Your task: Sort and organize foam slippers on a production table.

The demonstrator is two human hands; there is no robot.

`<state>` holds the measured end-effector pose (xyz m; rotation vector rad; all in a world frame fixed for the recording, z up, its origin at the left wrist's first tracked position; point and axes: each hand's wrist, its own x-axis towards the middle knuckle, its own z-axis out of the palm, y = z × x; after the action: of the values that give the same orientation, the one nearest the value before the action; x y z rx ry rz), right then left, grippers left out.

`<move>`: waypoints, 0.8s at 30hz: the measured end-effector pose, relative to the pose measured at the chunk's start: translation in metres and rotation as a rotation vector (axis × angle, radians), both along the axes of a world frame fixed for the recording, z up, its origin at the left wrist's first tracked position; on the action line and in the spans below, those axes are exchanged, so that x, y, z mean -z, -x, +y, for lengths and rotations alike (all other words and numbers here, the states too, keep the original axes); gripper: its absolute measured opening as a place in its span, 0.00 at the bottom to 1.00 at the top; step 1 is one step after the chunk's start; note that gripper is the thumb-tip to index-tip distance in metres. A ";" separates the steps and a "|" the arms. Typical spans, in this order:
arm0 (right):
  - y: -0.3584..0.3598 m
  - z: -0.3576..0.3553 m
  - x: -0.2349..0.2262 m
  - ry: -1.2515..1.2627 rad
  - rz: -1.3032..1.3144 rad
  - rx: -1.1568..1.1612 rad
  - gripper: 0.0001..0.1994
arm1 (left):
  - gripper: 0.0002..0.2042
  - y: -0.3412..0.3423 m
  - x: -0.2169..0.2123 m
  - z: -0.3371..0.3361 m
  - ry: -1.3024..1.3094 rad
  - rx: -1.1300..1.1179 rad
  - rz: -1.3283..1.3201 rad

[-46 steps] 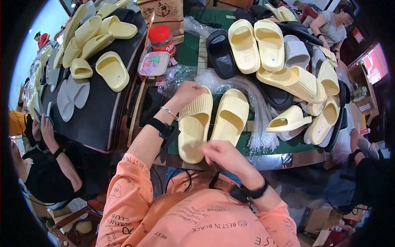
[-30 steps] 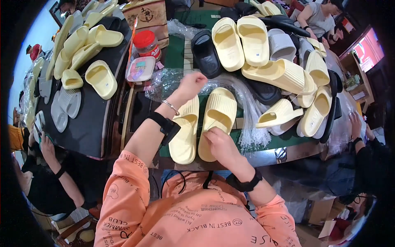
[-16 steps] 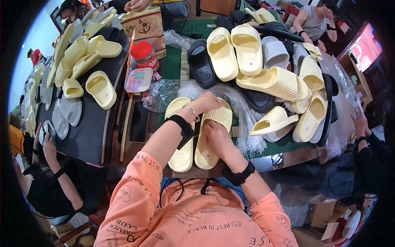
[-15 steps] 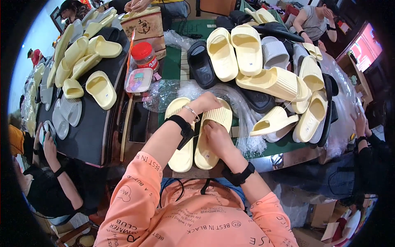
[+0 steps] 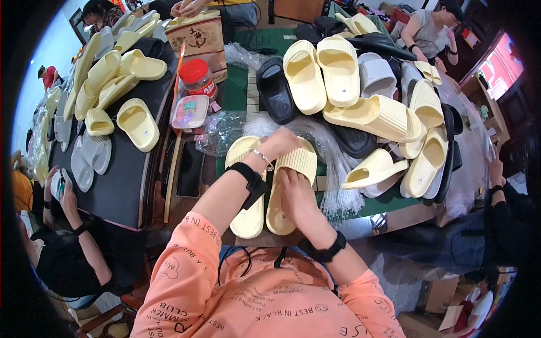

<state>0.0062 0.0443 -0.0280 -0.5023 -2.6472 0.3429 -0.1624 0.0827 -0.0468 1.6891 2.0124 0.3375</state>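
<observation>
Two pale yellow slippers lie side by side before me, toes away from me: a left slipper [image 5: 246,222] and a right slipper [image 5: 277,217], both with ribbed straps. My left hand [image 5: 280,142] is closed at the far inner side of the right slipper's strap; whatever it pinches is hidden. Bent together, the fingers of my right hand [image 5: 297,188] reach into that slipper's opening, their tips under the strap and out of sight. Beyond them, a bundle of thin clear plastic strands [image 5: 332,169] spreads over the green table mat.
A pile of yellow, grey and black slippers [image 5: 372,115] stands at the right. More slippers [image 5: 138,124] cover the dark table at left. A red-lidded jar [image 5: 197,76], a small plastic tub [image 5: 190,111] and a phone [image 5: 191,169] are nearer. Co-workers sit around, one's hand [image 5: 69,203] at far left.
My right hand has slid from the strap's near edge deeper into the right slipper, its fingertips now beneath the strap. My left hand stays nearly in place.
</observation>
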 end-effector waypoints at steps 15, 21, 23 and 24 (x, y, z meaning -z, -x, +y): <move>0.080 0.043 0.006 0.657 0.270 -0.032 0.07 | 0.11 0.013 -0.019 -0.075 -0.617 -0.659 -1.455; 0.082 0.036 -0.001 0.744 0.412 -0.023 0.06 | 0.20 0.016 -0.014 -0.077 -0.680 -0.603 -1.628; 0.083 0.037 -0.003 0.760 0.347 -0.105 0.05 | 0.20 0.014 -0.014 -0.075 -0.673 -0.636 -1.618; 0.084 0.038 -0.003 0.760 0.347 -0.105 0.05 | 0.20 0.011 -0.017 -0.074 -0.664 -0.677 -1.635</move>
<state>-0.0775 0.0822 -0.0252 -0.4648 -2.1380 1.3547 -0.1736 0.0083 -0.0294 0.3245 1.0026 1.9475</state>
